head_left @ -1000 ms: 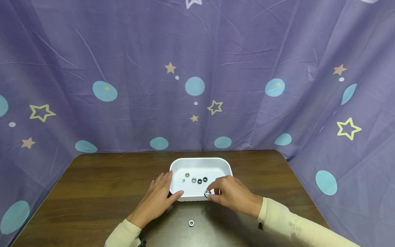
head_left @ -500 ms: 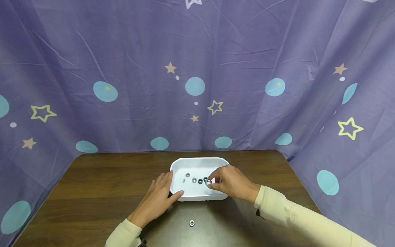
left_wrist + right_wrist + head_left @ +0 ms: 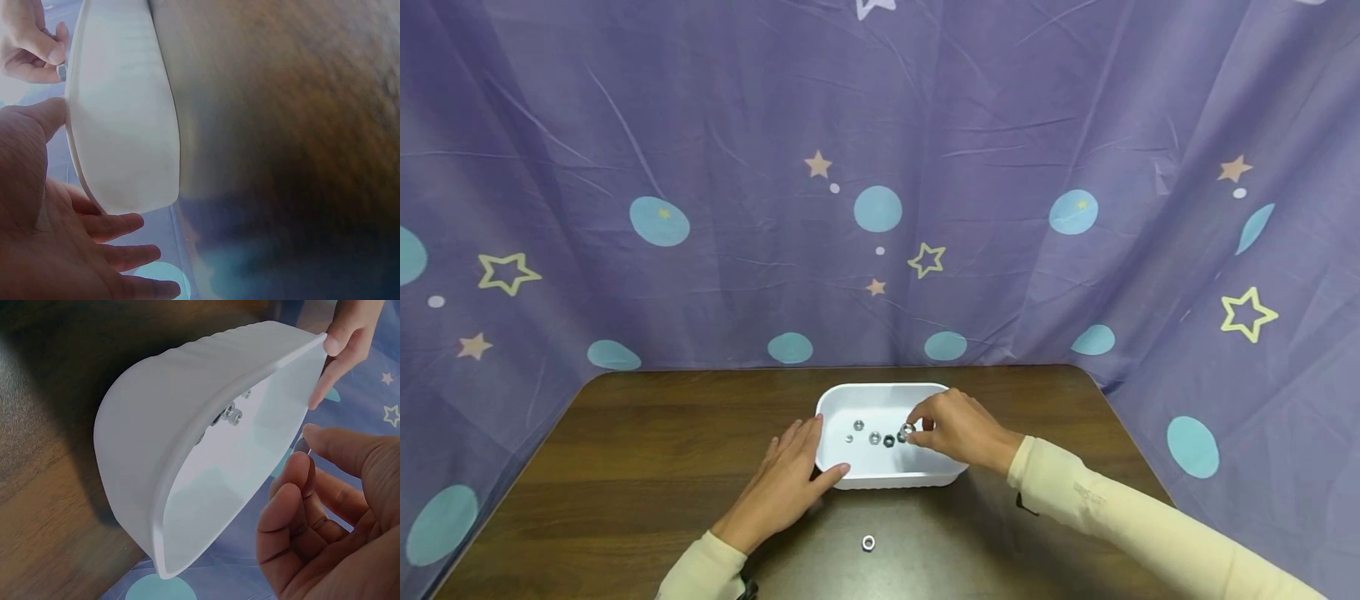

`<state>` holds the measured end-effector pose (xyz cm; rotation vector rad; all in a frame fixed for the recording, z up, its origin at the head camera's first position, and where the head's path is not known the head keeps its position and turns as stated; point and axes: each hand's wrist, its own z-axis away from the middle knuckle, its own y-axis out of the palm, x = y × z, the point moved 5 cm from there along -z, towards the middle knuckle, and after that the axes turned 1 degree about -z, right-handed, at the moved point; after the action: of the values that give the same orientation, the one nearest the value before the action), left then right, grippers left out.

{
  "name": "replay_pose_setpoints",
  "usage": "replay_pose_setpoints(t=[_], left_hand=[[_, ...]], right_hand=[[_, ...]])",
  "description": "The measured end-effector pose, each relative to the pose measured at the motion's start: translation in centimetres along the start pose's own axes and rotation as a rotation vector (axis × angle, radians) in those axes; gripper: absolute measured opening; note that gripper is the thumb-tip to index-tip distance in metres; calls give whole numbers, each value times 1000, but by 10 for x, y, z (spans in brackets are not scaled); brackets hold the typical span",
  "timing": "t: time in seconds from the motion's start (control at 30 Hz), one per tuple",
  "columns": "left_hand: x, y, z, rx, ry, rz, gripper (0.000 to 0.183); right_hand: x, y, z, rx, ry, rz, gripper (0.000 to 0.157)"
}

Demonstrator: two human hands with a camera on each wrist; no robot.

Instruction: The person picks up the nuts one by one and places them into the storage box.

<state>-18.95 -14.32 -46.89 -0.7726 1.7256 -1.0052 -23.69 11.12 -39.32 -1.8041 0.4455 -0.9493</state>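
A white rectangular tray (image 3: pixel 891 481) stands on the table with several silver and dark hex nuts (image 3: pixel 875 438) lying on its floor. My right hand (image 3: pixel 962 429) pinches a silver nut (image 3: pixel 908 429) between thumb and fingertips above the tray's right half. In the right wrist view that nut (image 3: pixel 301 445) shows edge-on, partly covered by the fingers. My left hand (image 3: pixel 778 487) rests against the tray's left end, its thumb at the front rim. In the left wrist view the left hand (image 3: pixel 69 231) has its fingers extended along the tray wall (image 3: pixel 125 112).
One more silver nut (image 3: pixel 868 543) lies on the brown wooden table (image 3: pixel 685 442) in front of the tray. A purple curtain (image 3: pixel 737 208) with stars and dots hangs behind the table and along both sides.
My right hand has carried the pinched nut from the tray's front rim farther back, over the tray near the dark nuts. The left hand has stayed at the tray's left end.
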Motion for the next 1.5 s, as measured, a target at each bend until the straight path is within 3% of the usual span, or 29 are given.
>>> replay_pose_setpoints(t=[0.53,1.1,1.5], left_hand=[[0,-1,0,4,-1,-1,93],[0,-1,1,8,8,-18,95],[-1,-1,0,5,-6,-2,92]], right_hand=[[-8,10,-13,31,12,33,9],[-1,19,-24,46,-108,141,11],[6,28,-36,80,-92,163,15]])
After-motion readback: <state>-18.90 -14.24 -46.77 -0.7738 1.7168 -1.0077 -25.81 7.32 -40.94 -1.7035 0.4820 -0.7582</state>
